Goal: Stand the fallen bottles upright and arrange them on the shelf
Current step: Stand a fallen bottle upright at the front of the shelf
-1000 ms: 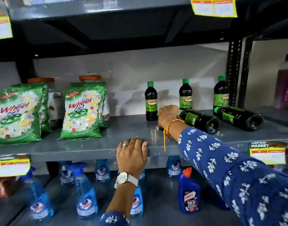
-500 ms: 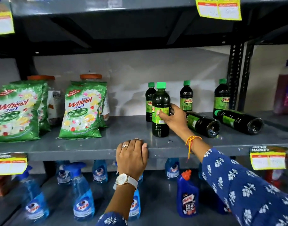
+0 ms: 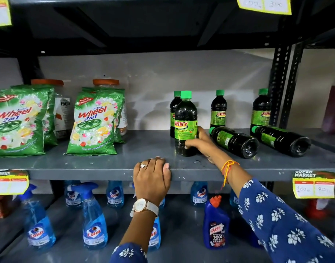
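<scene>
The grey metal shelf carries all task items on its middle level. At its left stand two green Wheel detergent packs, with orange-lidded jars behind them. On the level below stand blue Colin spray bottles and one Harpic bottle.

Two fallen bottles lie on their sides at the right of the shelf, bases toward the camera: the near fallen bottle and the far fallen bottle. Three upright bottles stand along the back.

The front upright bottle stands on the shelf, directly ahead of the leftmost rear bottle. The right hand is clamped on its lower body, thumb across the front. The left hand rests on the shelf's front edge, fingers curled over it, holding no item.
</scene>
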Available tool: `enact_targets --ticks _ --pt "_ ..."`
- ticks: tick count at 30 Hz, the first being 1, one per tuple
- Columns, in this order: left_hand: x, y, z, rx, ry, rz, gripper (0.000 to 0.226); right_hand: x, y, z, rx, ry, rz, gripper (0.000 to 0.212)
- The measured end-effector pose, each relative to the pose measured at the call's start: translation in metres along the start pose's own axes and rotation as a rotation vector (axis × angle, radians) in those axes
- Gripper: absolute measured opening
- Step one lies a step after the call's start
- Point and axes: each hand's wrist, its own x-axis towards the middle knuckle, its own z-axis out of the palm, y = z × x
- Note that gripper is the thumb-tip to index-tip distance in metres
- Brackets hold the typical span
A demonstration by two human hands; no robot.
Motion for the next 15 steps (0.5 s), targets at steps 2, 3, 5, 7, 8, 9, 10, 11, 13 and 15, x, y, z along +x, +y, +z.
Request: enact_targets --ticks 2,3,5,7,8,9,10,11,13,15 --pt "-0.0002 0.0002 0.0004 0.0 -0.001 -0.004 0.036 -0.0004 -0.0002 0.0014 -0.013 0.017 -0.027 0.068" --pt "-0.0001 0.0002 0.0002 0.001 -0.001 -0.006 0.036 -0.0004 -0.0001 0.0024 -0.037 0.051 -0.042 0.068" --pt "0.0004 0.0008 -0.0004 0.002 -0.001 -0.01 0.035 0.0004 0.0011 0.0014 -0.045 0.085 -0.046 0.06" --pt "0.0001 0.0014 -0.001 0.002 -0.002 -0.013 0.036 0.0007 0.002 -0.0008 -0.005 0.038 -0.026 0.05" --pt "0.0001 0.0017 -0.0014 0.002 -0.005 -0.014 0.036 0.0003 0.0015 -0.0021 0.02 0.005 -0.019 0.049" --pt "-0.0001 0.0019 -0.0017 0.001 -0.007 -0.015 0.035 -0.0004 0.0006 -0.0027 0.043 -0.014 -0.02 0.05" --pt "-0.0002 0.0022 -0.002 0.002 -0.007 -0.015 0.035 -0.0011 -0.0002 -0.0026 0.054 -0.014 -0.022 0.053" --pt "-0.0002 0.0026 -0.0022 0.004 -0.005 -0.015 0.035 -0.0014 -0.0005 -0.002 0.049 -0.003 -0.026 0.055" --pt "0.0005 0.003 -0.0025 0.006 -0.004 -0.017 0.035 -0.0012 0.0007 -0.0007 -0.011 0.016 -0.028 0.057" --pt "0.0008 0.0026 -0.0024 0.007 -0.005 -0.019 0.035 -0.0011 0.0009 -0.0002 -0.029 0.011 -0.031 0.053"
